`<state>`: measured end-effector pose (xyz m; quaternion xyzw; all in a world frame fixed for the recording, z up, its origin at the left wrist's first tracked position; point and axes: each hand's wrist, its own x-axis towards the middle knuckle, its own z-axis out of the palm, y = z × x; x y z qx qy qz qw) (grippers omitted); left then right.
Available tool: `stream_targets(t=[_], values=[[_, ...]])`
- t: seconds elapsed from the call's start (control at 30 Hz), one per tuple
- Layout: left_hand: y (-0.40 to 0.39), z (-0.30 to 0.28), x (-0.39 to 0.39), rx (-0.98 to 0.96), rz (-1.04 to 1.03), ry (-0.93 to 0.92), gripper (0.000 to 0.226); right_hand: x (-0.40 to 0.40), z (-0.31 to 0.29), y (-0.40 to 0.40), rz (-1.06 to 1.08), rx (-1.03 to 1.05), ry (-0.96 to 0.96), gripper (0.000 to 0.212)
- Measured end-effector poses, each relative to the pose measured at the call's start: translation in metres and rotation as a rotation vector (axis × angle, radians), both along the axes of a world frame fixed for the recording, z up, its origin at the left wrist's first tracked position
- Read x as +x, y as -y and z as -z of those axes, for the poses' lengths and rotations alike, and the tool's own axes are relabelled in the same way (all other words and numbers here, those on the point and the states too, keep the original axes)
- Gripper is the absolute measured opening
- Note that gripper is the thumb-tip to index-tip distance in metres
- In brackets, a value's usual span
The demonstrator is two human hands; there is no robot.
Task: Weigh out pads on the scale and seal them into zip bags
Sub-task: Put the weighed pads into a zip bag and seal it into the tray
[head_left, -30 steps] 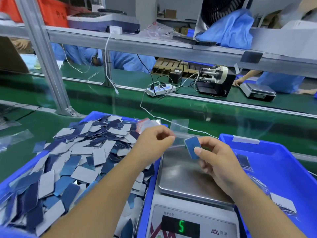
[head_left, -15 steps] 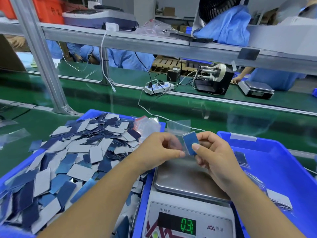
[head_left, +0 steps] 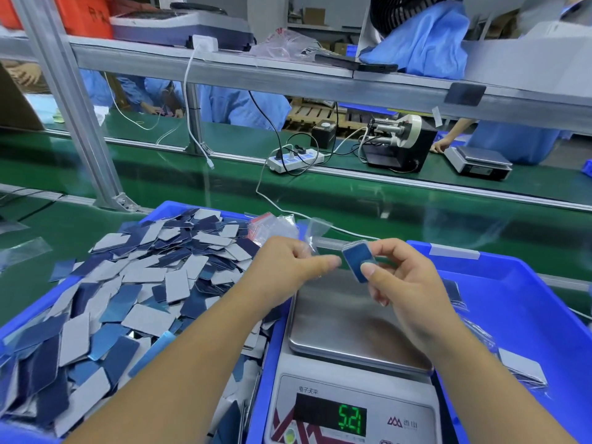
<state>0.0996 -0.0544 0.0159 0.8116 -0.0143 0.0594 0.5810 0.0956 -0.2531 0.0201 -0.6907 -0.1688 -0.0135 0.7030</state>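
Half of the clear zip bag (head_left: pixel 310 233) is lost behind our left hand (head_left: pixel 290 264), which pinches it. Our right hand (head_left: pixel 400 280) grips a small stack of blue pads (head_left: pixel 358 261) between thumb and fingertips, above the scale (head_left: pixel 346 325) reading 5.21. Loose pads fill the left blue bin (head_left: pixel 275 354); another blue bin (head_left: pixel 538 302) sits right.
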Motion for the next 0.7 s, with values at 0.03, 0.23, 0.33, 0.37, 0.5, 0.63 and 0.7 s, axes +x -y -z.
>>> stream_targets(t=[0.03, 0.23, 0.33, 0.37, 0.5, 0.63, 0.7], values=[[-0.001, -0.001, 0.001, -0.041, -0.016, 0.010, 0.052, 0.000, 0.000, 0.000, 0.008, 0.008, -0.002, 0.020], [-0.007, -0.006, 0.001, -0.197, 0.064, -0.061, 0.024, 0.005, 0.006, 0.003, 0.154, -0.278, 0.016, 0.023], [-0.009, -0.006, 0.000, -0.288, 0.155, -0.124, 0.018, 0.006, 0.012, 0.006, 0.237, -0.655, 0.156, 0.021], [-0.009, -0.005, 0.000, -0.306, 0.176, -0.141, 0.018, 0.006, 0.012, 0.005, 0.219, -0.748, 0.202, 0.022], [-0.008, -0.003, 0.001, -0.273, 0.155, -0.126, 0.024, 0.005, 0.014, 0.004, 0.117, -0.932, 0.300, 0.026], [-0.005, 0.000, 0.004, -0.340, 0.060, -0.151, 0.042, 0.006, 0.014, 0.004, 0.151, -0.849, 0.294, 0.028], [-0.003, 0.001, 0.004, -0.405, 0.083, -0.159, 0.044, 0.004, 0.013, 0.002, 0.157, -0.654, 0.240, 0.027]])
